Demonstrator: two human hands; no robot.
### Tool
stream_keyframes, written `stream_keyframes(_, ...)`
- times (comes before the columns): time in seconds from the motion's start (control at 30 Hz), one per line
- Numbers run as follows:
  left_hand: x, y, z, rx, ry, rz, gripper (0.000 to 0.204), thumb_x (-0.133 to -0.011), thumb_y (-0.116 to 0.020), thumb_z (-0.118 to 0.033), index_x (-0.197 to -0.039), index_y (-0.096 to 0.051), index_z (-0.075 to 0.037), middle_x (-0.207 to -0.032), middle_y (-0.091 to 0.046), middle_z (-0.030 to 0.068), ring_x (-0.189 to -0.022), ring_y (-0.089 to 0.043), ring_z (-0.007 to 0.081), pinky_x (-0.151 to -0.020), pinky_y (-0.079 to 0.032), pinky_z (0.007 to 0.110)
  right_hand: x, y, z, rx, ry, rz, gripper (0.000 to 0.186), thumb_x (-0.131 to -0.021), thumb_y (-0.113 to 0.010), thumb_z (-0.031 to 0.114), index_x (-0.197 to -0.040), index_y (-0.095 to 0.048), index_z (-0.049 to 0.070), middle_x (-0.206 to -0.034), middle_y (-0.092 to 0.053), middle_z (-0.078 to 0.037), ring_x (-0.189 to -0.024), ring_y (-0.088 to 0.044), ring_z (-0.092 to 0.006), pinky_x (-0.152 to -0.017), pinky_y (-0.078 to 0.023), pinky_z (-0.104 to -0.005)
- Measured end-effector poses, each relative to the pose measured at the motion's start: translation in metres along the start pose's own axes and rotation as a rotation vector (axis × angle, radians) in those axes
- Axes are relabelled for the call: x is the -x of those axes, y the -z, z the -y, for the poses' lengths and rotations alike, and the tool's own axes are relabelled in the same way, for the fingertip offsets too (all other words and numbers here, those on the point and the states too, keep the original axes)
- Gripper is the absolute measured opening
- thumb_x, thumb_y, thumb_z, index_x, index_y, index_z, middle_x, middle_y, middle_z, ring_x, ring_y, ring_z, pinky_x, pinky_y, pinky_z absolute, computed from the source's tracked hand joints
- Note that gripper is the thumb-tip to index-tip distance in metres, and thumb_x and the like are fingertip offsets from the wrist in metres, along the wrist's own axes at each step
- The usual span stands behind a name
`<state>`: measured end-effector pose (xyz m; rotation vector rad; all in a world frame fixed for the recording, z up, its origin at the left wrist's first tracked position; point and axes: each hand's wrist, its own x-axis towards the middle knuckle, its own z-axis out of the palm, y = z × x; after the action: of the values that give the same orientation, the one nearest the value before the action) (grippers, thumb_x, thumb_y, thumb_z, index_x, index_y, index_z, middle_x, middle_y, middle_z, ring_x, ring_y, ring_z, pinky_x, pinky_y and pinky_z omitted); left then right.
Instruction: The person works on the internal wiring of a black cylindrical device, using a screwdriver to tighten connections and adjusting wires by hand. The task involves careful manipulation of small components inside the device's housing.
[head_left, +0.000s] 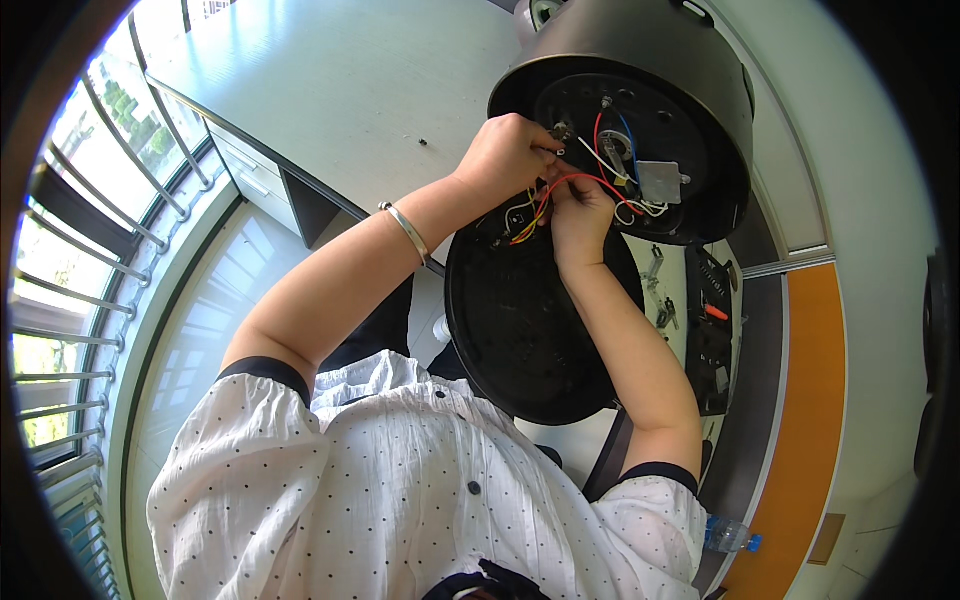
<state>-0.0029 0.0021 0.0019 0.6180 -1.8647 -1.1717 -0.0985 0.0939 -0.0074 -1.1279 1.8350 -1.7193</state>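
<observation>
Two hands (503, 155) (583, 222) at wires (526, 232) near casing edge (507, 92), fingertips together, hold unclear, roomy tabletop (330, 95)

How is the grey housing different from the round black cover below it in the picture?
- Colour: the grey housing is grey outside and dark inside; the visible face of the black cover is black.
- Shape: the housing is a deep drum; the cover looks shallow.
- Fittings: the housing holds a squarish silver plate; the cover's face is mostly bare.

Both are rounded, with coloured wires near them.
</observation>
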Motion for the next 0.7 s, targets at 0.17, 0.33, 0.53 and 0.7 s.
stream_keyframes(0.17,0.004,0.002,-0.004,0.047,-0.008,-0.015,0.016,-0.077,-0.063,-0.010,-0.088,-0.070,-0.002,-0.071,-0.067,0.0135,-0.066,-0.066,0.0238,-0.066,-0.052,0.029,0.003,0.001,0.007,0.067,-0.028,0.033,0.017,-0.091,-0.054,0.008,-0.101,-0.063,-0.002,-0.072,-0.062,-0.005,-0.052,-0.052,-0.0070,-0.042,-0.039,-0.0196)
stream_keyframes(0.33,0.005,0.003,-0.008,0.057,0.026,-0.015,0.016,-0.078,-0.064,-0.013,-0.085,-0.069,0.001,-0.068,-0.067,0.0127,-0.062,-0.066,0.0223,-0.062,-0.052,0.029,0.003,0.000,0.008,0.044,-0.035,0.030,0.017,-0.091,-0.055,0.009,-0.101,-0.063,-0.002,-0.072,-0.063,-0.004,-0.052,-0.052,-0.0069,-0.042,-0.039,-0.0195)
stream_keyframes(0.53,0.003,0.001,0.000,0.157,0.058,0.000,0.016,-0.081,-0.065,-0.008,-0.091,-0.067,0.004,-0.061,-0.063,0.0062,-0.044,-0.053,0.0081,-0.045,-0.045,0.023,0.000,0.000,0.000,0.008,-0.003,0.001,0.014,-0.088,-0.059,0.010,-0.095,-0.066,0.000,-0.064,-0.061,-0.002,-0.045,-0.049,-0.0055,-0.039,-0.038,-0.0195)
stream_keyframes(0.7,0.002,0.004,-0.002,0.194,0.085,0.060,0.020,-0.078,-0.064,-0.004,-0.095,-0.066,0.005,-0.066,-0.066,0.0113,-0.050,-0.062,0.0128,-0.049,-0.050,0.024,0.002,0.001,0.005,0.041,-0.024,0.023,0.014,-0.090,-0.055,0.007,-0.098,-0.064,0.000,-0.071,-0.062,-0.004,-0.052,-0.051,-0.0074,-0.043,-0.038,-0.0198)
